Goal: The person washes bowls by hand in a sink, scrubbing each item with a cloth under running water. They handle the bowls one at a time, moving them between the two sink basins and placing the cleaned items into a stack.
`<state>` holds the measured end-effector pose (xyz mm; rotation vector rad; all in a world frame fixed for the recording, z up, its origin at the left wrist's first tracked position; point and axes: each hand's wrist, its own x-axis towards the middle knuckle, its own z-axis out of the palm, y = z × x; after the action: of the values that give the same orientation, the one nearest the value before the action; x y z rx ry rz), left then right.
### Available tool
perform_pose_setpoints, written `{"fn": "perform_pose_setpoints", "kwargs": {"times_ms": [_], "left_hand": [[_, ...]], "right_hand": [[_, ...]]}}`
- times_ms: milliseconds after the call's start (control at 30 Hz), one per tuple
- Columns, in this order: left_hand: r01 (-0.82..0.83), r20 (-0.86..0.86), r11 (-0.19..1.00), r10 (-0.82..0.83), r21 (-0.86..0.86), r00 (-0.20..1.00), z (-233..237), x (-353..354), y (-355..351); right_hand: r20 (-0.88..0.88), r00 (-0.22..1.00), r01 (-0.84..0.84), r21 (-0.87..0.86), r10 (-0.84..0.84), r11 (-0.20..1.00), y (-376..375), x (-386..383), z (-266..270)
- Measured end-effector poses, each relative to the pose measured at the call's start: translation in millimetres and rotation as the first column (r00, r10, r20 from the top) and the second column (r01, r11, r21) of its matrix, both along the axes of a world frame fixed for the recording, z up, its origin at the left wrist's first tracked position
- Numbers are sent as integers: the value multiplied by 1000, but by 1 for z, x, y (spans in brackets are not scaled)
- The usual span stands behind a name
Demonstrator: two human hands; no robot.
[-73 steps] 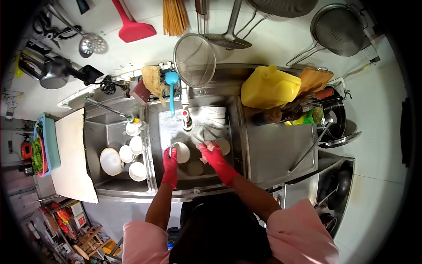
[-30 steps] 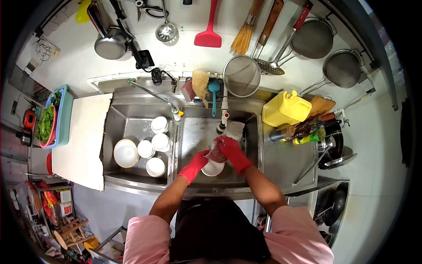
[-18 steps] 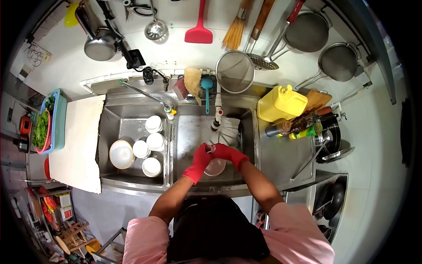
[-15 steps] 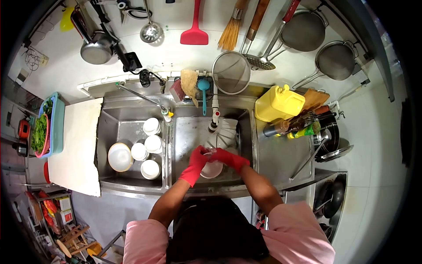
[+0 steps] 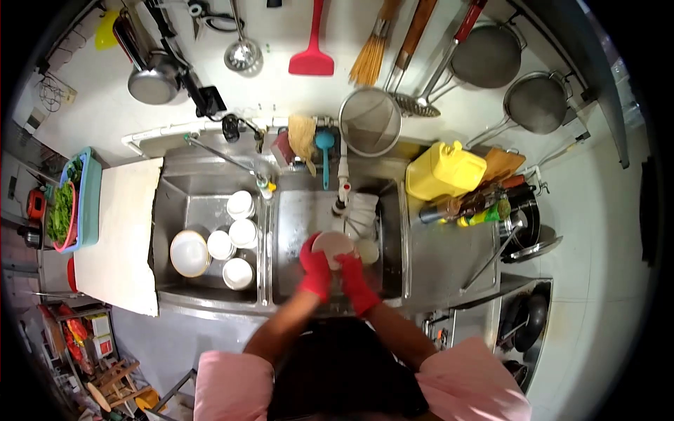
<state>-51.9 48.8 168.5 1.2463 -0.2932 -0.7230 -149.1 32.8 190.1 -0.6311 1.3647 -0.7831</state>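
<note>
My left hand (image 5: pixel 314 268), in a red rubber glove, closes around the left side of a white bowl (image 5: pixel 333 245) over the right sink basin (image 5: pixel 295 210). My right hand (image 5: pixel 355 279), gloved the same way, grips the bowl's near right edge, with its fingers partly over the opening. The bowl's inside faces me. Just right of it, low in the basin, a pale round dish (image 5: pixel 367 250) is partly hidden. Behind stand several white dishes (image 5: pixel 361 212) leaning together under the tap (image 5: pixel 342 200).
In the left basin are several stacks of white bowls (image 5: pixel 243 234) and a rimmed plate stack (image 5: pixel 189 254). A yellow jug (image 5: pixel 445 170) and bottles (image 5: pixel 484 210) stand on the right ledge. Strainers (image 5: pixel 370 121) and utensils hang on the wall. A pale board (image 5: pixel 116 235) covers the left counter.
The bowl has moved away from me, toward the middle of the basin. My right hand has come from its far side round to its near right edge.
</note>
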Motion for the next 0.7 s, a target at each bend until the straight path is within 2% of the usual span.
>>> {"fn": "perform_pose_setpoints", "kwargs": {"times_ms": [33,67,100,133,167,233,267,300,333,400,433,467,500,533,567,600,633,667,700], "left_hand": [[75,98,995,-81,65,992,7,5,-5],[142,178,978,-168,151,970,14,7,2],[201,249,950,-261,241,933,21,12,8],[390,71,896,-413,213,908,11,26,3],[557,-102,811,-547,181,831,0,40,-1],[401,-68,901,-395,166,916,12,42,-4],[317,-59,935,-311,159,948,19,35,-3],[-111,186,988,89,107,978,12,8,0],[-347,-103,928,362,135,926,15,-13,-9],[-25,20,965,20,260,1000,20,10,8],[322,-119,917,-301,237,946,32,36,5],[621,-246,765,-578,168,778,42,58,3],[677,-356,736,-623,34,696,41,67,2],[491,-223,868,-465,74,857,40,64,5],[279,-86,957,-272,82,958,41,46,13],[48,56,998,-50,46,997,42,29,12],[-245,24,958,244,151,970,26,5,10],[-147,51,976,140,164,989,24,6,16],[-49,82,984,35,171,996,23,16,18]], "right_hand": [[-58,997,-53,-76,48,996,0,-3,-56],[19,965,-263,-13,263,965,-6,-14,-53],[109,883,-463,32,457,886,-24,-32,-43],[237,789,-589,27,567,808,-36,-35,-10],[352,665,-705,3,659,709,-48,-36,27],[370,843,-435,42,390,899,-35,-16,26],[371,898,-282,69,237,957,-18,-10,24],[299,917,-283,25,263,959,-13,-8,5],[222,933,-287,-17,284,958,-9,-7,-16],[189,909,-395,102,372,913,-11,-9,-16],[267,775,-605,50,574,794,-28,-20,11],[252,782,-603,76,570,794,-26,-19,28],[240,788,-600,90,567,795,-27,-13,39],[226,796,-593,104,562,799,-28,-7,45],[298,873,-427,85,386,900,-17,3,40],[377,901,-254,63,213,965,-5,12,35],[317,927,-222,25,202,975,2,18,34],[254,950,-188,-6,184,982,12,17,34],[189,917,-370,80,351,926,0,14,25]]}}
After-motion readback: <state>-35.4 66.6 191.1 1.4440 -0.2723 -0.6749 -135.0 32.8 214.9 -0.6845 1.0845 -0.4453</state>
